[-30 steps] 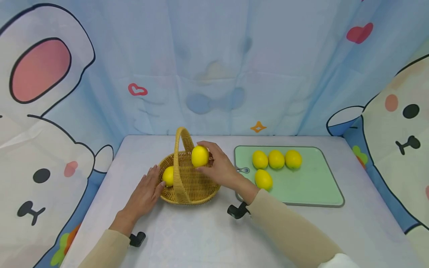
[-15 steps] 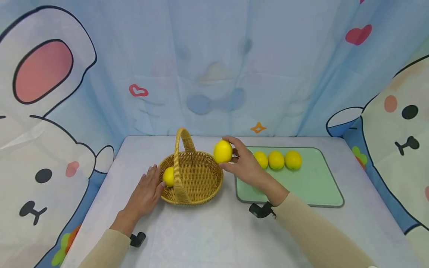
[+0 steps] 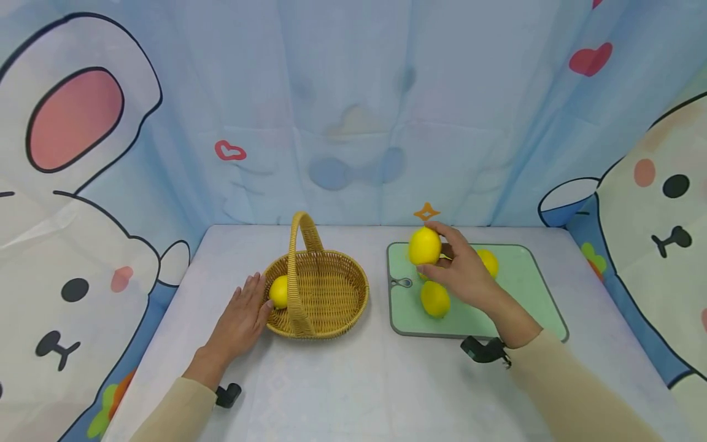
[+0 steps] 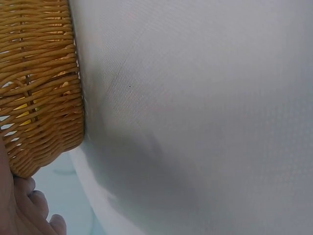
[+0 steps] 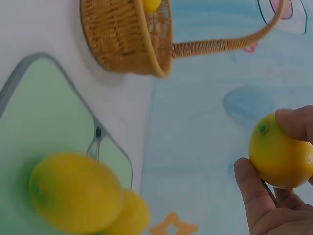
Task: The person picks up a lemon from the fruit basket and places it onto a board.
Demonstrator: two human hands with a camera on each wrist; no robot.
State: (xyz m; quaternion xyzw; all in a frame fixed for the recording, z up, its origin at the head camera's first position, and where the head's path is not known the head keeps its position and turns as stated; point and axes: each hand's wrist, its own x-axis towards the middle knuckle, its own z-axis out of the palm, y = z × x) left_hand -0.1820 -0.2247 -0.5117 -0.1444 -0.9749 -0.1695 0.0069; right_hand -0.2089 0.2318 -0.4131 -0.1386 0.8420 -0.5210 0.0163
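My right hand (image 3: pixel 464 267) pinches a lemon (image 3: pixel 424 246) between thumb and fingers, held up over the green board (image 3: pixel 519 307). In the right wrist view the held lemon (image 5: pixel 281 152) shows its green stem end. My left hand (image 3: pixel 237 316) rests with extended fingers along the left side of the wicker basket (image 3: pixel 331 294), thumb near the rim. One lemon (image 3: pixel 279 291) lies inside the basket, left of its upright handle (image 3: pixel 295 276). On the board sit a near lemon (image 3: pixel 435 299) and a farther one (image 3: pixel 488 263), with others mostly hidden behind my right hand and the held lemon.
The green board has a grey edge and a small printed mark (image 3: pixel 401 282) at its left. A white-covered table (image 3: pixel 342 387) stretches between basket and board and toward me. A blue cartoon curtain (image 3: pixel 353 110) hangs behind the table.
My right hand has carried the lemon rightward from above the basket to above the green board. My left hand stays at the basket's left side, and the lemon in the basket has not moved.
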